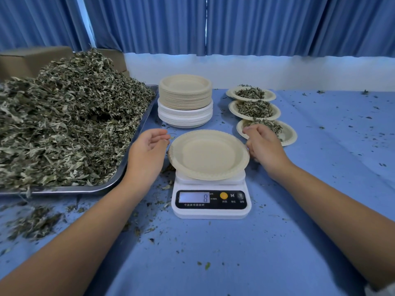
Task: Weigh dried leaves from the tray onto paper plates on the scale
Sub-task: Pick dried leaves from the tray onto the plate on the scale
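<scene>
I flanked the round beige paper plate on the white digital scale to centre it: left grip apart, right grip at the rim, hold unclear.

Curtains: blue, pleated, 12 o'clock.
Cardboard boxes: brown, 10 o'clock.
Wall: white strip under curtains.
Tablecloth: blue, 6 o'clock.

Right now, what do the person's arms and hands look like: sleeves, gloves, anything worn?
Both forearms are bare. The left hand and right hand wear no gloves, and no rings, watch or bracelet show. A scrap of pale fabric at the bottom right corner, by the right arm, may be a sleeve edge.
</scene>
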`<state>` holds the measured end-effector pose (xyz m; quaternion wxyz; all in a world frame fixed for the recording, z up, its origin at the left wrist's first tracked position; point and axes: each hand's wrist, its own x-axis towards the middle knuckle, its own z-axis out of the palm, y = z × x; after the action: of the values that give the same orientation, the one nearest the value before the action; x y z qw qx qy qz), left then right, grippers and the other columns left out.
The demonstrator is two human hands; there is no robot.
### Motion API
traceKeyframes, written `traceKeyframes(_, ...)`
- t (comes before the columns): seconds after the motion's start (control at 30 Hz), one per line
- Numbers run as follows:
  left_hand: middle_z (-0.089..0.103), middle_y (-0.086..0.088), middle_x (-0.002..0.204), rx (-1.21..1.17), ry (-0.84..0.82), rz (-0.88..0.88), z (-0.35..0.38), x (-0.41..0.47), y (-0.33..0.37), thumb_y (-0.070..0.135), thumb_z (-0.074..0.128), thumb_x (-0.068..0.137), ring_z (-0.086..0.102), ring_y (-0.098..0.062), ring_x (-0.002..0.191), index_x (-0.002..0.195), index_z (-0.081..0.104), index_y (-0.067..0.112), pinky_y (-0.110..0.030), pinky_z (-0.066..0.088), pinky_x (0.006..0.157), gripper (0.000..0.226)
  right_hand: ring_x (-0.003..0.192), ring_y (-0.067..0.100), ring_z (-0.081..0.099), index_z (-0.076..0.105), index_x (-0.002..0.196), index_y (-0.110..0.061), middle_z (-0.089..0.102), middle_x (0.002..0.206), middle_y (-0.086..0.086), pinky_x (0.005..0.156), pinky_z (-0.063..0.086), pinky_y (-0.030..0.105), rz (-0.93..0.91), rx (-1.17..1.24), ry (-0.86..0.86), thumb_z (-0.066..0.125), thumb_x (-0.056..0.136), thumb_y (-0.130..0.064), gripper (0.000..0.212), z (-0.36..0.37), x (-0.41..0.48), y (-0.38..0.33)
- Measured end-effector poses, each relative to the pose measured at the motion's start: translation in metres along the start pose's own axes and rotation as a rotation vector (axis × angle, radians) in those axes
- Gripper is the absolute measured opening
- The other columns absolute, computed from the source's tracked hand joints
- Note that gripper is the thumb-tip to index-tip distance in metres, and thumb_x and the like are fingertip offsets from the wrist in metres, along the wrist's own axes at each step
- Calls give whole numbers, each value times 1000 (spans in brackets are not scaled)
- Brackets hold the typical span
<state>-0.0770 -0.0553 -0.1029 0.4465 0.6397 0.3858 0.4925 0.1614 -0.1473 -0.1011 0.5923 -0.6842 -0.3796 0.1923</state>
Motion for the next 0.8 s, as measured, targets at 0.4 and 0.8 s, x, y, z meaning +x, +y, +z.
traceKeyframes(0.4,68,1,107,-113,26,-64,0,-1,5,12,43,96,66,-4,97,106,64,19,-26,51,90,24,40,4,31,52,58,-13,37,42,-13,43,27,14,-240,54,-27,48,98,-18,40,-5,-12,-19)
traceKeyframes(0.8,55,-9,134,-669,76,-473,-4,0,15,18,31,101,52,-20,124,136,46,2,-30,40,102,41,48,14,39,62,66,0,48,50,7,51,35,29,-645,-444,-104,57,93,-24,37,11,-22,-56)
